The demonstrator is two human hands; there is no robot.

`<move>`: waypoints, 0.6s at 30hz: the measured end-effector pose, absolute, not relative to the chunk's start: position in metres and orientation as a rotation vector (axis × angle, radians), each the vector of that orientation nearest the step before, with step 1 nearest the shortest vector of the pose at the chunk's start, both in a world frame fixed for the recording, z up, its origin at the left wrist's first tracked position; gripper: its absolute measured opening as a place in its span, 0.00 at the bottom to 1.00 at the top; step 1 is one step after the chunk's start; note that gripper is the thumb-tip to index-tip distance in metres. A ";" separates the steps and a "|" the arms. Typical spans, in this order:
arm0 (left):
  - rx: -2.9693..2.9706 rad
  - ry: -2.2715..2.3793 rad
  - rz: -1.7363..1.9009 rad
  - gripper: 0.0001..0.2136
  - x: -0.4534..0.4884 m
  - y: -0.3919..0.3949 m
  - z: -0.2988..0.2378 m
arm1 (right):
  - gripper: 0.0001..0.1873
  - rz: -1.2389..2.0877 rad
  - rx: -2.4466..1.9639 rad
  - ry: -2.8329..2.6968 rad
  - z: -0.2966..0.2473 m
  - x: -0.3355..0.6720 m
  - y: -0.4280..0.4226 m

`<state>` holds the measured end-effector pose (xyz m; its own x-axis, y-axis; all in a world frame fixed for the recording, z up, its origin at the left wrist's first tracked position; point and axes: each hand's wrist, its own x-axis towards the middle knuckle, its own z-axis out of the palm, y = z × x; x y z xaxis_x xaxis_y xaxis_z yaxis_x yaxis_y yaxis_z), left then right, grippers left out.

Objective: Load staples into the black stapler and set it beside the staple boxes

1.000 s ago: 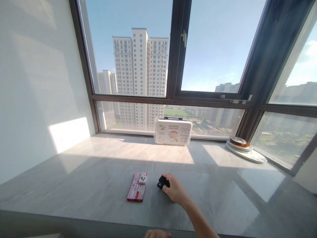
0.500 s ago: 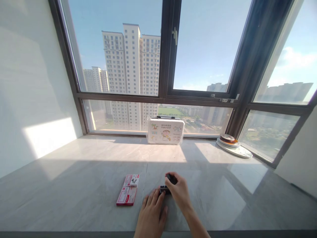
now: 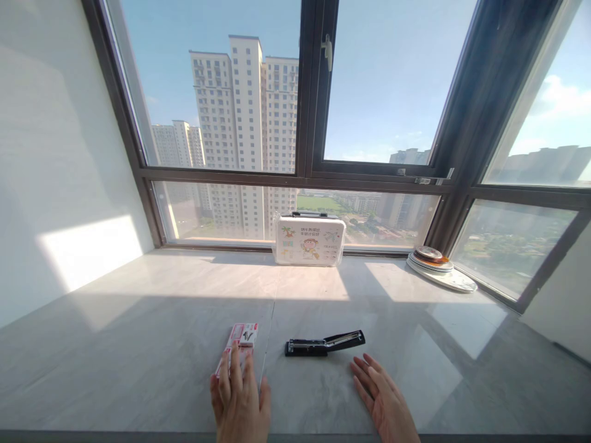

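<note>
A black stapler [image 3: 307, 347] lies opened out on the grey counter, its top arm swung back to the right and its metal inside showing. My left hand [image 3: 241, 391] is spread over the red and white staple boxes [image 3: 234, 335], covering the near part of them. Whether its fingertips press on the boxes I cannot tell. One small white box [image 3: 249, 334] with a dark picture sits at the far end of the group. My right hand [image 3: 381, 397] is to the right of the stapler and nearer me, fingers stretched out, holding nothing.
A white carry case [image 3: 309, 241] with cartoon prints and a dark handle stands against the window. Stacked plates [image 3: 431, 269] lie in the back right corner. The marble-look counter [image 3: 152, 363] ends at a near edge along the bottom, with a white wall at the left.
Both hands have come off the stapler, which now lies opened out. My left hand moved left onto the staple boxes; my right hand moved right and toward me, its fingers now straightened.
</note>
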<state>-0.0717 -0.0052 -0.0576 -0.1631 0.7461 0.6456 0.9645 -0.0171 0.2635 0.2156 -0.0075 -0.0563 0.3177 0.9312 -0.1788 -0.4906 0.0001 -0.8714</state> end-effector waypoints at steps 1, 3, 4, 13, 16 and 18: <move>-1.772 -1.981 -0.943 0.23 -0.080 -0.009 -0.061 | 0.31 1.221 -1.126 -0.641 -0.056 0.215 -0.013; -1.812 -2.017 -0.901 0.21 -0.093 -0.017 -0.066 | 0.32 1.253 -1.293 -0.931 -0.052 0.208 -0.020; -1.870 -2.023 -0.895 0.20 -0.096 -0.022 -0.066 | 0.31 1.242 -1.375 -1.094 -0.048 0.202 -0.021; -2.853 -1.779 -1.041 0.14 -0.046 -0.020 -0.009 | 0.21 0.872 -1.578 -1.801 -0.023 0.151 0.008; -2.869 -1.786 -1.078 0.13 -0.041 -0.006 -0.002 | 0.20 0.870 -1.592 -1.761 -0.032 0.170 0.020; -2.869 -1.801 -1.120 0.14 -0.043 0.001 -0.004 | 0.21 0.869 -1.626 -1.743 -0.037 0.188 0.022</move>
